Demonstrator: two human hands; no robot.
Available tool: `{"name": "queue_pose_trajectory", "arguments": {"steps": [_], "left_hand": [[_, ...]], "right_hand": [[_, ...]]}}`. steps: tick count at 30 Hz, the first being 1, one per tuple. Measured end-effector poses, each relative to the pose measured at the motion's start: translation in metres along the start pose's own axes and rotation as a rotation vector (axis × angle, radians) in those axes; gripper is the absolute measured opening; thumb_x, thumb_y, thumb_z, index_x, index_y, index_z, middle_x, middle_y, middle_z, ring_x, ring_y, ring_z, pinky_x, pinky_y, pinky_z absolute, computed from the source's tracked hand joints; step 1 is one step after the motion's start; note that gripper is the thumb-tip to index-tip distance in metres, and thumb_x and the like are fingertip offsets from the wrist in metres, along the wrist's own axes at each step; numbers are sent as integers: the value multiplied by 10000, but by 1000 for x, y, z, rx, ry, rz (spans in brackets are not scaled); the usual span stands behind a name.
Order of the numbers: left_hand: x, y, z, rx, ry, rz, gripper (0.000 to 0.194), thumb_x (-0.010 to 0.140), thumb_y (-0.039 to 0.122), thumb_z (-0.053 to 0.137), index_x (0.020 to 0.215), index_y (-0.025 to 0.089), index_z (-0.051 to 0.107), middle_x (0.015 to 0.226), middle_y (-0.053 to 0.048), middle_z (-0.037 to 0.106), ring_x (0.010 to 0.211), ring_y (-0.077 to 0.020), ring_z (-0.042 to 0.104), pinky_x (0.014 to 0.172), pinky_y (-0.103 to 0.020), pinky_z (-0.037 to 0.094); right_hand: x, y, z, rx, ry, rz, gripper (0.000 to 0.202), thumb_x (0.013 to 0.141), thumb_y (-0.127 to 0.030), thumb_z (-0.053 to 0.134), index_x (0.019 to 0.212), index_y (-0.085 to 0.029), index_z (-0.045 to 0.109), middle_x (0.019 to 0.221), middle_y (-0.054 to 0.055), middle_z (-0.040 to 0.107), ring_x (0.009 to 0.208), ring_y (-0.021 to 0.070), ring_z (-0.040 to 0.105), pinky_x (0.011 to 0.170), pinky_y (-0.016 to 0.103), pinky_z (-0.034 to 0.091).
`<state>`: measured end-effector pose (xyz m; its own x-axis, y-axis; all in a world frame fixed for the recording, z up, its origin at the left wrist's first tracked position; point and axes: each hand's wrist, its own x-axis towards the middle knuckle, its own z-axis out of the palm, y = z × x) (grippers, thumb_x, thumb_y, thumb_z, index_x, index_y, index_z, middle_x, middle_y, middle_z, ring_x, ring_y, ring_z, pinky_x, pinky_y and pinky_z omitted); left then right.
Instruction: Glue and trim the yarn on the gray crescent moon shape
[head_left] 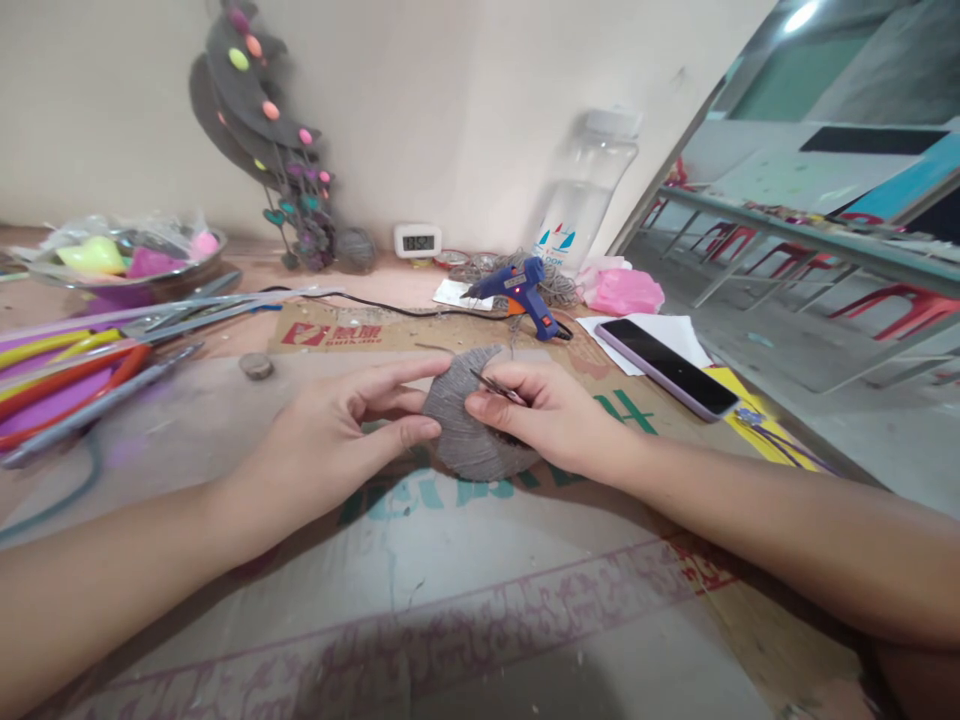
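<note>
A grey yarn-wrapped crescent (466,430) is held just above the cardboard, between my two hands. My right hand (551,405) is closed on its right side, thumb on the front. From that hand's fingertips pokes a thin dark pointed piece (489,382), too small to make out. My left hand (360,415) grips the crescent's left edge between thumb and fingertips. Behind them a blue hot glue gun (531,298) stands with its nozzle to the left, near a tangle of grey yarn (559,283).
Pliers and scissors handles (112,375) lie at left, below a bowl (150,275) of coloured pieces. A phone (667,365) rests at right. A water bottle (585,190), small clock (417,241) and decorated crescent ornament (251,90) stand by the wall. Cardboard (465,620) covers the table.
</note>
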<state>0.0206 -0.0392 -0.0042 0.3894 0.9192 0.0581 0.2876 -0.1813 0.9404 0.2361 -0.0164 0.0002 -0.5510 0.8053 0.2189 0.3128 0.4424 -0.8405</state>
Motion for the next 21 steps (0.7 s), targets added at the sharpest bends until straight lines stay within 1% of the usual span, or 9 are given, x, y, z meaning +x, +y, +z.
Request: {"name": "queue_pose_trajectory", "arguments": {"steps": [2, 5, 8, 11, 13, 14, 16, 18, 21], "left_hand": [[0, 1, 0, -15, -2, 2, 461, 834, 348, 659, 1286, 305, 575, 1007, -18, 764, 889, -209, 716, 836, -343, 556], [0, 1, 0, -36, -9, 0, 451, 846, 342, 643, 1287, 281, 574, 1038, -37, 757, 918, -222, 713, 831, -348, 560], [0, 1, 1, -53, -16, 5, 443, 852, 323, 639, 1284, 260, 567, 1042, -44, 754, 916, -208, 710, 819, -320, 558], [1, 1, 1, -91, -7, 46, 459, 857, 326, 634, 1296, 243, 530, 1026, -45, 749, 904, -186, 702, 781, -281, 557], [1, 0, 1, -100, -12, 82, 429, 866, 351, 618, 1271, 232, 541, 1031, -45, 736, 916, -181, 687, 782, -276, 553], [1, -1, 1, -81, -22, 92, 382, 875, 366, 601, 1230, 227, 575, 1029, -44, 730, 920, -180, 679, 793, -278, 546], [1, -1, 0, -1, -53, 82, 281, 891, 397, 566, 1082, 214, 661, 987, -34, 725, 903, -175, 665, 809, -277, 529], [0, -2, -1, 82, -67, 58, 283, 897, 434, 537, 940, 202, 693, 883, -22, 716, 840, -172, 652, 759, -270, 521], [-1, -2, -3, 134, -75, 19, 329, 897, 460, 514, 838, 184, 685, 781, -21, 691, 754, -171, 632, 670, -264, 506]], "right_hand": [[-1, 0, 0, -6, -2, 1, 432, 882, -428, 547, 584, -188, 347, 592, -67, 275, 542, 64, 285, 504, 219, 242], [-2, 0, 0, 17, -14, 20, 412, 887, -434, 532, 599, -184, 376, 593, -66, 298, 537, 63, 293, 500, 216, 245], [-3, -1, 0, 40, -25, 19, 400, 898, -436, 513, 613, -185, 387, 588, -66, 307, 535, 64, 300, 501, 211, 250], [-4, -4, 1, -9, -7, -4, 383, 903, -387, 515, 611, -185, 372, 595, -63, 300, 548, 65, 300, 515, 207, 256], [-5, -7, 2, -66, 14, -30, 371, 903, -346, 519, 606, -182, 370, 596, -60, 301, 554, 64, 302, 521, 206, 257], [-6, -8, 3, -91, 22, -43, 366, 902, -334, 521, 604, -180, 375, 594, -60, 303, 555, 64, 305, 521, 206, 257], [-6, -10, 4, -120, 30, -66, 358, 900, -324, 526, 603, -175, 393, 589, -59, 306, 553, 64, 307, 517, 207, 256], [-6, -10, 4, -121, 16, -74, 342, 894, -318, 537, 609, -171, 416, 589, -60, 313, 550, 63, 308, 513, 206, 260], [-5, -11, 4, -76, 2, -43, 294, 878, -304, 556, 634, -165, 469, 596, -56, 357, 554, 64, 337, 519, 204, 284]]}}
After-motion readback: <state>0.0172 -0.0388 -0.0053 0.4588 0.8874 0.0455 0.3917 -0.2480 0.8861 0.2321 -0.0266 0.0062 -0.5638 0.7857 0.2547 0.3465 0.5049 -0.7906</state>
